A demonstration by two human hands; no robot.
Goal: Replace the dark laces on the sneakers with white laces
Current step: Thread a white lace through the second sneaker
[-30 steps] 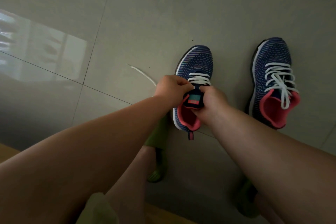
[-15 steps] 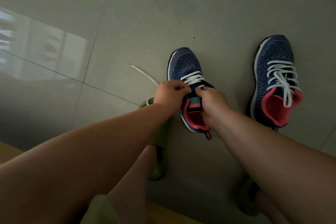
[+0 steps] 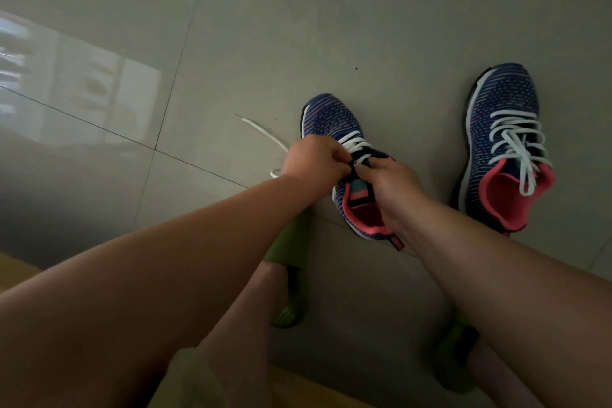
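The left hand point(image 3: 311, 164) and right hand point(image 3: 387, 182) are both pinching the white lace point(image 3: 356, 142) on the middle sneaker point(image 3: 334, 122), threading it. Next, the lace probably needs pulling through the following hole.

- Both hands meet over the left sneaker point(image 3: 334, 122), which lies on the grey tiled floor point(image 3: 298, 26) with its toe pointing far and slightly left.
- The left hand point(image 3: 313, 161) pinches the white lace point(image 3: 356, 142) at the eyelets, fingers curled tight.
- The right hand point(image 3: 387, 182) grips the sneaker's tongue and collar beside the pink lining.
- A loose lace end point(image 3: 261, 129) trails left across the tile.
- To the right, well apart, the right sneaker point(image 3: 503, 129) stands fully threaded with white laces.
- Near the bottom, green slippers point(image 3: 288, 316) show on the person's feet.
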